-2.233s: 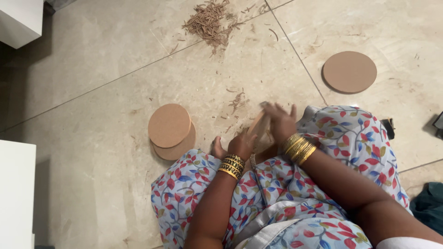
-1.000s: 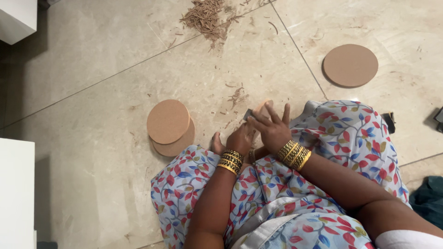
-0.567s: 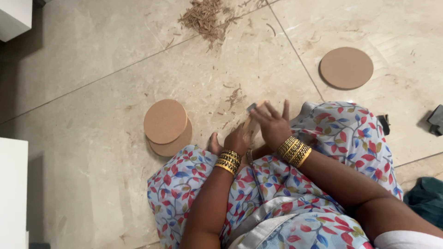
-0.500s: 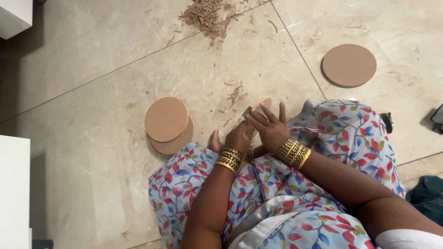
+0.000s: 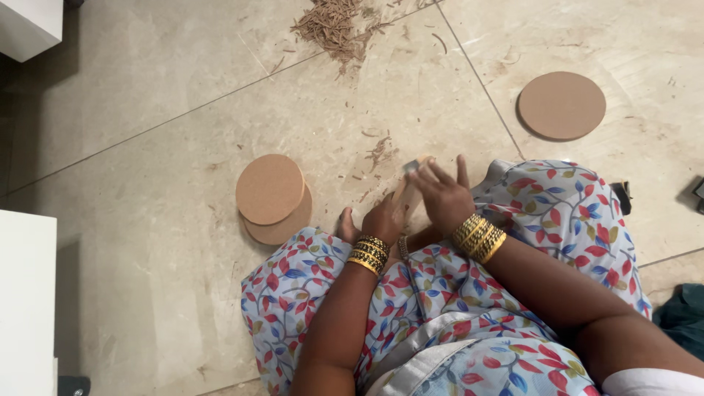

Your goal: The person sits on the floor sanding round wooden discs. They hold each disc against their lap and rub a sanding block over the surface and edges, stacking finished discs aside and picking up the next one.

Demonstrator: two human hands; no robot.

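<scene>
Beige stone floor (image 5: 147, 117) fills most of the view, with tile seams running across it. We sit on it in a blue floral garment (image 5: 469, 308) that covers our lap and knees. White furniture (image 5: 26, 301) stands at the near left edge, and a second white piece (image 5: 29, 26) at the far left corner. Two round brown discs (image 5: 270, 189) lie stacked, partly offset, on the floor just left of our left knee. A single disc (image 5: 562, 105) lies well apart to the far right. A heap of brown shavings (image 5: 334, 26) lies at the far edge, with a smaller scatter (image 5: 379, 150) near our hands. A dark cloth (image 5: 686, 319) shows at the right edge.

Our left hand (image 5: 381, 220), gold bangles at the wrist, is closed around the lower part of a pale wooden strip (image 5: 408, 192), which stands tilted between the two hands just ahead of our lap. Our right hand (image 5: 440, 194), also bangled, rests against the strip's upper part with its fingers (image 5: 462, 170) spread and extended; we cannot tell whether it grips the strip
</scene>
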